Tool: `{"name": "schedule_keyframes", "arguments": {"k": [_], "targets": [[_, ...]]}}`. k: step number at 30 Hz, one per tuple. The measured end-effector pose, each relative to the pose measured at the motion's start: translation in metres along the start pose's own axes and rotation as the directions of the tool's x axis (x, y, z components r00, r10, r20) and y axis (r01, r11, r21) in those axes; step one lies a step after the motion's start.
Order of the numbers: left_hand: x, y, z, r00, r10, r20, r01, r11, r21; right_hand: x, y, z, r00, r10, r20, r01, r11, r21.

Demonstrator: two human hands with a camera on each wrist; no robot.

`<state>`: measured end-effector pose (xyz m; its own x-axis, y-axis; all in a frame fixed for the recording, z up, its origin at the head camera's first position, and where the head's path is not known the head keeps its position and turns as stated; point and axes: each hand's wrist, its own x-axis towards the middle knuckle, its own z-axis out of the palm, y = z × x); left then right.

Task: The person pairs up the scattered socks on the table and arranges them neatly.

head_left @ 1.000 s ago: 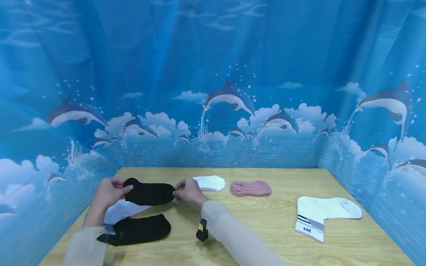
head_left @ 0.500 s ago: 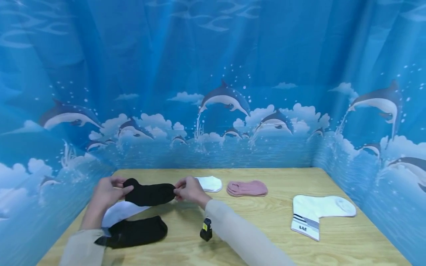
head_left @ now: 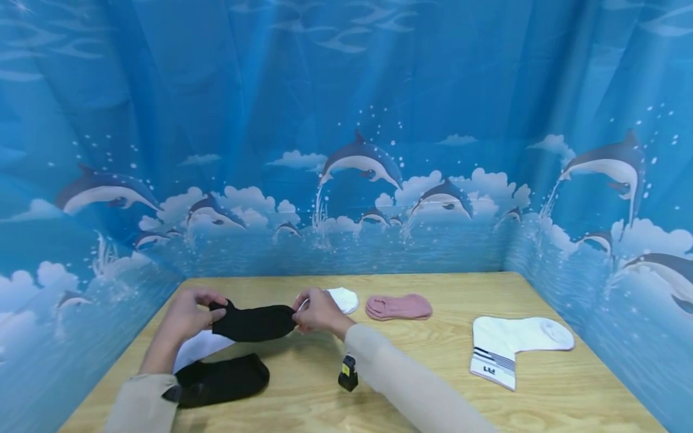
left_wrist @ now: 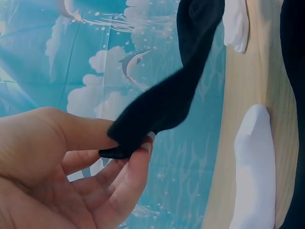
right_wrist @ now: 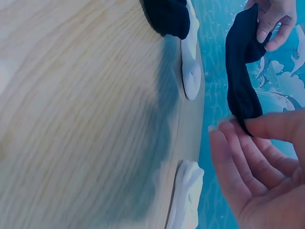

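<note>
A black sock [head_left: 254, 323] is stretched sideways above the left part of the table, held up between both hands. My left hand [head_left: 186, 316] pinches one end between thumb and fingers; in the left wrist view the sock [left_wrist: 162, 102] twists away from the fingertips. The opposite end is pinched by my right hand [head_left: 318, 311], thumb against fingers, as the right wrist view of the sock [right_wrist: 243, 71] also shows. Below it on the table lies a second black sock [head_left: 227, 380], partly behind the left sleeve. A white sock [head_left: 201, 347] lies behind that one, partly covered by the left forearm.
Another white sock [head_left: 343, 299] lies at the back, partly hidden by the right hand, beside a folded pink sock pair [head_left: 399, 307]. A white sock with dark stripes [head_left: 503, 349] is spread on the right of the wooden table [head_left: 411, 361]. A blue dolphin-print curtain [head_left: 346, 120] surrounds the table.
Both hands have shifted slightly right with the black sock, which now hangs a little lower and looks narrower. The head view has turned slightly. The socks on the table stay put.
</note>
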<state>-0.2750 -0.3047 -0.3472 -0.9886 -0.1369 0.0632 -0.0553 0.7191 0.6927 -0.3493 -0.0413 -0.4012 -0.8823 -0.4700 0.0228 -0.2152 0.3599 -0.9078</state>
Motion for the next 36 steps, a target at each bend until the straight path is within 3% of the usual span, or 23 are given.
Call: {"name": "schedule_keyframes", "arguments": {"k": [7,19,30,36], "targets": [[-0.001,-0.002,0.001,1.0,-0.01,0.012,0.01,1.0,0.02,-0.003,0.004,-0.008,0.999,0.027,0.016,-0.027,0.999,-0.034],[0.001,0.003,0.01,0.999,-0.012,0.037,0.012,1.0,0.019,-0.005,0.003,-0.021,1.0,-0.006,0.007,0.006,0.997,-0.082],[0.001,0.011,0.016,0.997,-0.008,0.07,0.008,1.0,0.006,-0.008,0.006,-0.028,0.999,-0.013,-0.029,0.006,0.97,-0.243],[0.005,0.011,0.022,0.995,-0.032,0.092,0.033,0.999,-0.016,-0.011,0.005,-0.03,0.998,-0.036,-0.045,0.023,0.962,-0.27]]}}
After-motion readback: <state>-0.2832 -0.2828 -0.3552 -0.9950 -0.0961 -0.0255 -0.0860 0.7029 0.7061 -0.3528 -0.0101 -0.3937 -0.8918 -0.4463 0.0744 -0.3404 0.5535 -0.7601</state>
